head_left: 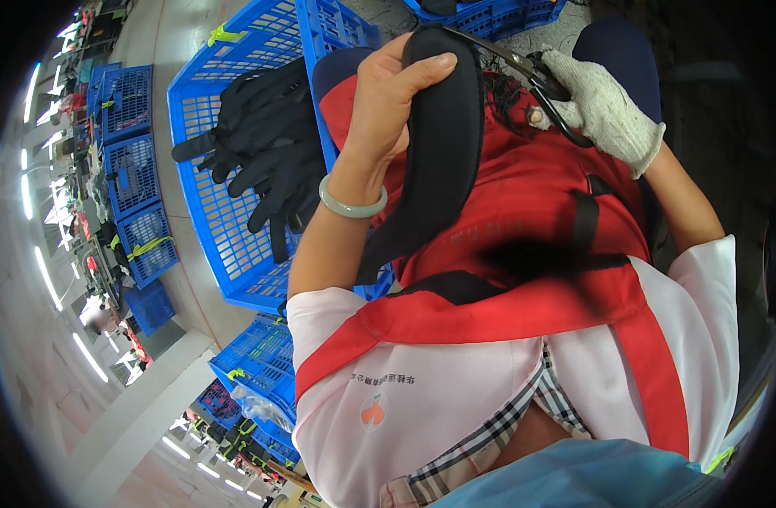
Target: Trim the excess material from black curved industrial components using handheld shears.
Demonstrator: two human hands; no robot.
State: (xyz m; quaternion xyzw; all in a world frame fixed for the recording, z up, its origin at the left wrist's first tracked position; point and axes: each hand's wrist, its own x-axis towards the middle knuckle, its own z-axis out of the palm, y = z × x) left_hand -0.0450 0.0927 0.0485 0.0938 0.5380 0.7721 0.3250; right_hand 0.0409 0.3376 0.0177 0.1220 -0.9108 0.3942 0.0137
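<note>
My bare left hand (pixel 386 102) is closed around a long black padded strap (pixel 445 140), thumb pressed on its face near the upper end. The strap curves down across the red apron (pixel 523 182) toward my left forearm. On my right hand (pixel 606 108) is a white knitted glove, its fingers wrapped round the black handles of a pair of scissors (pixel 523 66). The blades point left, with their tips at the strap's upper edge; I cannot tell whether they touch it. Dark thread scraps (pixel 508 100) lie on the apron between my hands.
A large blue plastic crate (pixel 203 190) to my left holds a pile of black straps (pixel 265 144). Another blue crate (pixel 519 15) stands beyond my knees, with thread scraps on the floor nearby. Stacked blue crates (pixel 134 173) stand farther left, across the floor.
</note>
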